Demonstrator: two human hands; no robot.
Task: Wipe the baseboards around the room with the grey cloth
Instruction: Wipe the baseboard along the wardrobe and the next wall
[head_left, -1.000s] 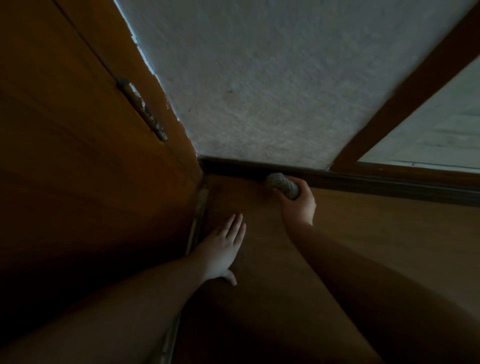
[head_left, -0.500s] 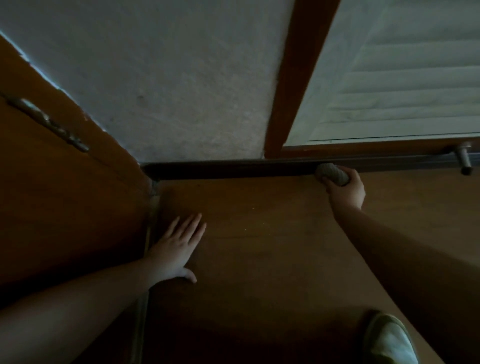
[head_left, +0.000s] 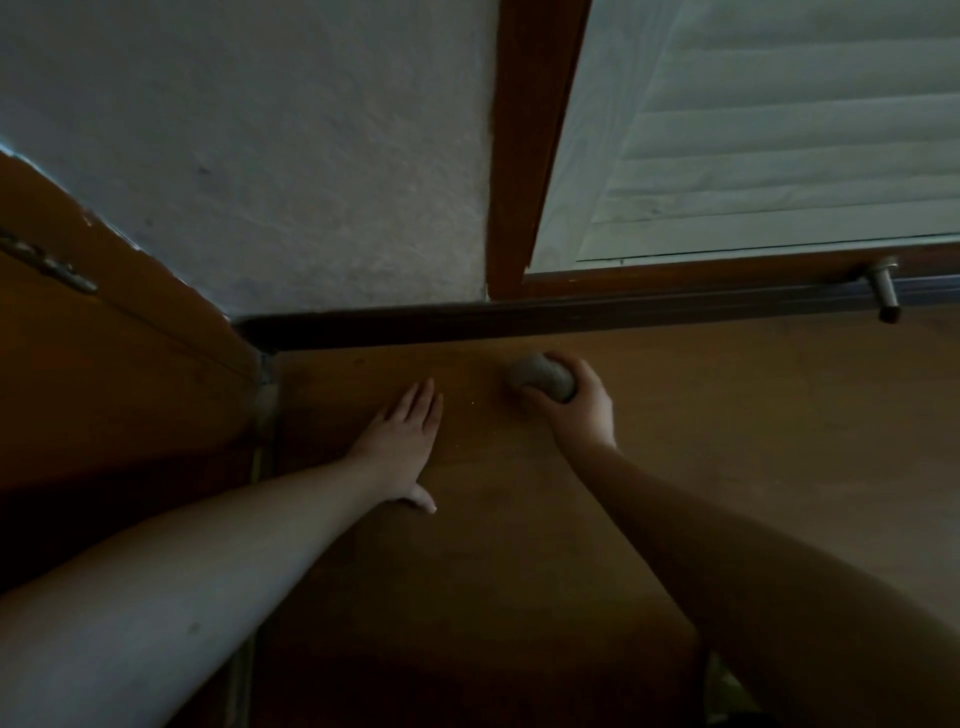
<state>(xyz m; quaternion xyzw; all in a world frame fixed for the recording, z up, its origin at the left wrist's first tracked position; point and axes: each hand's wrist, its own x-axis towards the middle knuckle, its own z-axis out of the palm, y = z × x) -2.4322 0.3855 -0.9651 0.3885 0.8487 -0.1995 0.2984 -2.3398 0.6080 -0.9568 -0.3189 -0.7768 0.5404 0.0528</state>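
Note:
A dark wooden baseboard runs along the foot of the white wall, from the corner on the left to the right. My right hand grips the balled grey cloth, which sits over the wooden floor a short way in front of the baseboard, apart from it. My left hand lies flat on the floor with straight fingers, to the left of the cloth.
An open wooden door with a hinge fills the left side. A wooden frame post and a white louvred shutter stand on the right. A metal door stop sticks out near the baseboard's right end.
My right hand has pulled the cloth off the baseboard and back to the left over the floor. My left hand has stayed flat on the floor.

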